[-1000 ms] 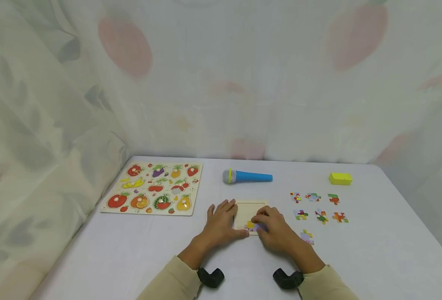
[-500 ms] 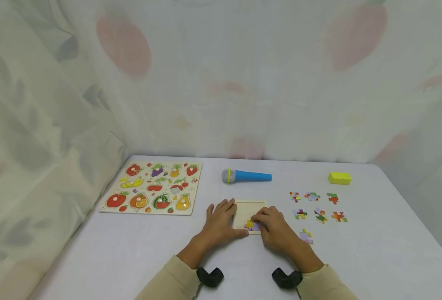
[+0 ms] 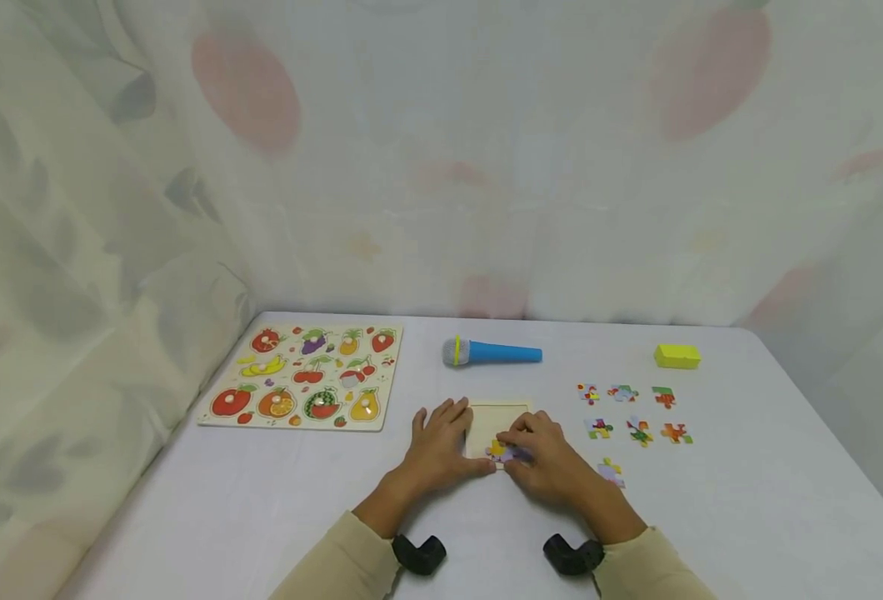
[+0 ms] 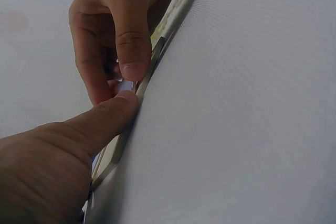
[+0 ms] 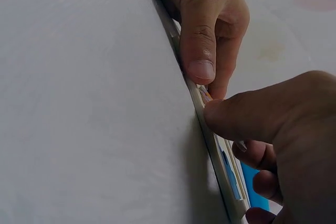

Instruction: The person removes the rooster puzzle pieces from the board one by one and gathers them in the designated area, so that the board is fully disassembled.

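A small square wooden puzzle tray (image 3: 492,419) lies in front of me, with a yellow and lilac jigsaw piece (image 3: 496,451) in its front part. My left hand (image 3: 437,446) rests along the tray's left side, fingers spread, its thumb at the front edge. My right hand (image 3: 550,462) bends over the front right corner; thumb and fingers pinch a lilac jigsaw piece (image 4: 125,85), largely covered by them. Both thumbs lie close together at the tray's front rim (image 5: 197,95) in the right wrist view.
Several loose jigsaw pieces (image 3: 640,431) lie right of the tray. Behind it is a blue toy microphone (image 3: 505,352), with a yellow block (image 3: 677,357) at back right. A fruit knob puzzle board (image 3: 302,379) occupies the left. Curtains enclose the white table (image 3: 261,500).
My right thumb and fingertips have shifted slightly left along the tray's front edge. The left hand stays in place, and the loose pieces have not moved.
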Action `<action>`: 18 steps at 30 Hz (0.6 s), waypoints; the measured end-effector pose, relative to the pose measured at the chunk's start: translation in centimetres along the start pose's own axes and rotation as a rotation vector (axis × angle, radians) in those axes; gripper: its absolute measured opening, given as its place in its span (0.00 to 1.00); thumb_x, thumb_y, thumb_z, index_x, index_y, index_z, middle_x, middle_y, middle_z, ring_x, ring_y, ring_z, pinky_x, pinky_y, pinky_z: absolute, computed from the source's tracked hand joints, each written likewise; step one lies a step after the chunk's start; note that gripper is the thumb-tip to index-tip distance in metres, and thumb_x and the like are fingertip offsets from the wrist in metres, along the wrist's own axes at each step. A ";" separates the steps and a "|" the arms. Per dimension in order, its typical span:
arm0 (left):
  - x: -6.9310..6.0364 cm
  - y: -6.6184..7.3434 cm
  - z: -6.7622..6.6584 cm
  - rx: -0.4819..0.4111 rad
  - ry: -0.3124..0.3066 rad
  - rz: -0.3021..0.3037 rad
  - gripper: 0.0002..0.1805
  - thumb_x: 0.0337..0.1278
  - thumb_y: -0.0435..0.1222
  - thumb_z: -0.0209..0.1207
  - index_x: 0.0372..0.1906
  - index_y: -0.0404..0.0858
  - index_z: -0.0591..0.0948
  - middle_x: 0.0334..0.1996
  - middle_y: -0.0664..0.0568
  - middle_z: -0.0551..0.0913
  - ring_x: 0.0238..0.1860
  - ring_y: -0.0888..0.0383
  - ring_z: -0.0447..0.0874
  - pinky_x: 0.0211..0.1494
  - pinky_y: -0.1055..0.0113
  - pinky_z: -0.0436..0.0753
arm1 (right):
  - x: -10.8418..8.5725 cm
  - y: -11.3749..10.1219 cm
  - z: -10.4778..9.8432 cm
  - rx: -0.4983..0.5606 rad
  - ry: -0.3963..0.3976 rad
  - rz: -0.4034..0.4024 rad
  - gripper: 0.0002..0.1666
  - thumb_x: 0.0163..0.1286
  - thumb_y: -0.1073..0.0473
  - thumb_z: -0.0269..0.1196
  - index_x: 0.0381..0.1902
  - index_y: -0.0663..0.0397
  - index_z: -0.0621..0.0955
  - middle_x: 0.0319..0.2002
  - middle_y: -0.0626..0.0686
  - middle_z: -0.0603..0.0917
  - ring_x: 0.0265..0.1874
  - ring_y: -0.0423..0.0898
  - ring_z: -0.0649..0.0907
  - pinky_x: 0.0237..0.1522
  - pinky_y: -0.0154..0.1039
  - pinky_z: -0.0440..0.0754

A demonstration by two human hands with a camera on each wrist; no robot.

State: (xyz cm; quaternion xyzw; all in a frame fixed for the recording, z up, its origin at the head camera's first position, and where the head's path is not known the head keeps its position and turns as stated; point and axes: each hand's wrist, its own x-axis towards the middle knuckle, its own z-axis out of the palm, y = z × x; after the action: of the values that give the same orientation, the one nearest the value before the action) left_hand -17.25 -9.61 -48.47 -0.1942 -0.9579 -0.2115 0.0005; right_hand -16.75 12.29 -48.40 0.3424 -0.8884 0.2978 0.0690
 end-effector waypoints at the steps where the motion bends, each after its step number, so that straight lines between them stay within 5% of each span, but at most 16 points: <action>1: 0.0 0.0 0.0 0.000 0.001 0.001 0.52 0.43 0.66 0.64 0.68 0.34 0.70 0.70 0.46 0.63 0.71 0.47 0.54 0.66 0.38 0.46 | 0.0 0.0 0.0 -0.003 -0.009 0.006 0.20 0.56 0.61 0.68 0.49 0.55 0.85 0.39 0.43 0.74 0.39 0.41 0.68 0.44 0.47 0.66; 6: -0.1 -0.1 0.0 -0.004 0.005 0.007 0.52 0.43 0.65 0.64 0.67 0.33 0.70 0.70 0.46 0.64 0.71 0.46 0.54 0.66 0.38 0.46 | 0.1 -0.2 -0.3 -0.034 -0.019 0.019 0.20 0.58 0.60 0.68 0.50 0.56 0.85 0.39 0.42 0.74 0.40 0.41 0.69 0.44 0.48 0.67; 18: -0.1 0.0 -0.1 -0.008 0.003 0.002 0.51 0.44 0.65 0.65 0.68 0.34 0.70 0.70 0.47 0.64 0.71 0.47 0.54 0.66 0.38 0.46 | -0.4 -1.0 -2.6 0.045 0.140 -0.060 0.23 0.54 0.63 0.74 0.50 0.58 0.85 0.44 0.42 0.80 0.44 0.41 0.74 0.46 0.49 0.71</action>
State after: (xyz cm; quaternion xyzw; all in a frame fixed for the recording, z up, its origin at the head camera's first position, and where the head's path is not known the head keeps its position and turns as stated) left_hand -17.14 -9.66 -48.42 -0.1948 -0.9569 -0.2155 0.0015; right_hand -16.01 13.41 -45.90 0.3488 -0.8638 0.3388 0.1319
